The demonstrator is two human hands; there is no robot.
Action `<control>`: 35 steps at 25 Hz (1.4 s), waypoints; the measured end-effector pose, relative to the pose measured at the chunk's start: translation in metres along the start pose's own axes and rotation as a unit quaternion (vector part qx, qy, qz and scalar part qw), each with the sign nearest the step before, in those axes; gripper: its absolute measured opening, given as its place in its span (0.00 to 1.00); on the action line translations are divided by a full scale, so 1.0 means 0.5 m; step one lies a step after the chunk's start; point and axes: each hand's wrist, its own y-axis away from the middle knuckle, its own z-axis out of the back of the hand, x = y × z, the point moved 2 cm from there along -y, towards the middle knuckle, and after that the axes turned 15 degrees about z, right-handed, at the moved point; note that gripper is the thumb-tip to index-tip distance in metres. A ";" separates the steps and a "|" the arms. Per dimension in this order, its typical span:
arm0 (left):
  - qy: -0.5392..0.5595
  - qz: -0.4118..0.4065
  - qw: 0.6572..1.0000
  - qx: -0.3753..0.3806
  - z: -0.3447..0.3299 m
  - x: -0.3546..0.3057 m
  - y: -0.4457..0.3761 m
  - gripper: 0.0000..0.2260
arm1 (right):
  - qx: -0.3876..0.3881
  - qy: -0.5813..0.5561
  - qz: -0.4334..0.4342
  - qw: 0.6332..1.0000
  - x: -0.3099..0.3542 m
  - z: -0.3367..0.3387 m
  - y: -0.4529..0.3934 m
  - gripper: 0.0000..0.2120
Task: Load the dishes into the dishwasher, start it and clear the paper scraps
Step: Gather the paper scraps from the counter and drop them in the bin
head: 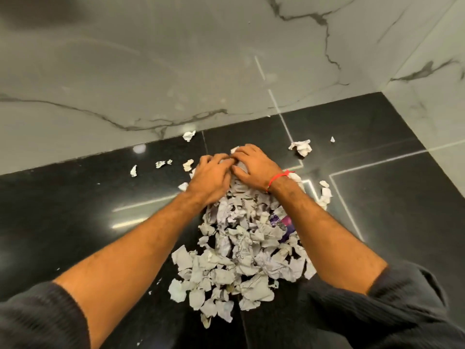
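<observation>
Where the black counter (75,210) meets the marble wall (151,71), both hands press down on the far end of a heap of paper scraps (236,260). The left hand (211,177) lies palm down with its fingers curled into the crumpled paper, and the right hand (254,167), just beside it and touching it at the fingertips, does the same, fingers bent over the top of the pile; whether either actually has scraps gripped underneath I cannot tell. A red thread (275,178) circles the right wrist. The heap runs from the hands back toward the counter's near edge, between the two forearms, with a purple wrapper (283,224) showing among the grey pieces. Loose scraps lie apart from it: several along the wall edge to the left (133,170), one larger wad (300,147) to the right near the corner.
</observation>
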 end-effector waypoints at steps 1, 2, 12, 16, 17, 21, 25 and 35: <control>0.022 -0.017 1.000 0.008 0.007 0.014 0.022 0.22 | 0.007 0.020 0.013 1.000 0.015 0.004 0.013 0.27; 0.047 -0.026 0.999 0.010 0.018 0.033 0.040 0.21 | 0.010 0.041 0.015 0.999 0.030 0.011 0.022 0.25; 0.021 0.282 0.959 0.025 0.057 0.299 0.031 0.33 | -0.034 -0.005 0.013 0.999 0.159 -0.027 -0.007 0.17; 0.002 0.090 0.995 0.039 0.009 0.169 0.078 0.31 | -0.094 -0.009 -0.027 0.995 0.148 -0.023 -0.059 0.16; 0.008 0.030 0.999 0.034 0.000 0.141 0.099 0.28 | -0.114 -0.027 -0.042 0.992 0.141 -0.019 -0.073 0.15; 0.041 0.051 0.996 -0.059 0.039 0.133 0.016 0.24 | -0.152 -0.042 -0.083 0.984 0.111 -0.002 -0.105 0.15; -0.008 0.113 0.994 -0.007 0.073 0.154 -0.107 0.29 | -0.207 0.007 -0.144 0.968 0.054 0.052 -0.050 0.15; 0.116 -0.054 0.992 0.006 -0.001 -0.016 0.041 0.19 | -0.186 -0.003 -0.320 0.929 -0.243 0.146 0.240 0.27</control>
